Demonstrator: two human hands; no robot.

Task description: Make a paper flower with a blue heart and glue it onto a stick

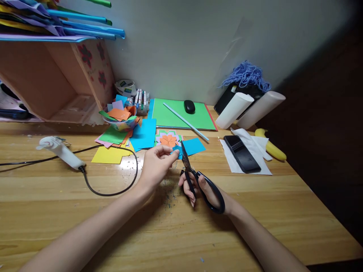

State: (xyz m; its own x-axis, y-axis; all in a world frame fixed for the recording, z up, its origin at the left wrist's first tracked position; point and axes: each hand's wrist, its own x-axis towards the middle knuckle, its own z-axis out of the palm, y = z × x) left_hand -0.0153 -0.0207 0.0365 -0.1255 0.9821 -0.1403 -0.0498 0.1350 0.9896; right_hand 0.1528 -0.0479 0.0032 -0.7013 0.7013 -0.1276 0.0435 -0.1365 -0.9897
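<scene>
My left hand [159, 162] pinches a small piece of blue paper [177, 152] between thumb and fingers. Black-handled scissors [211, 192] are in my right hand [195, 187], thumb and fingers through the loops. Their blades [185, 156] point up and away, beside the held paper; I cannot tell if they touch it. Just behind lies a layered paper flower [168, 139] in orange, purple and green. A larger blue paper piece [195, 146] rests on the table to the right of the blades.
A white glue gun [61, 151] with a looping black cord lies left. Coloured paper sheets [143, 134] and a bowl of scraps [120, 120] stand behind it. At right are a phone [242, 154] on white paper and a banana [270, 145]. A green board [176, 115] bears a mouse [189, 107].
</scene>
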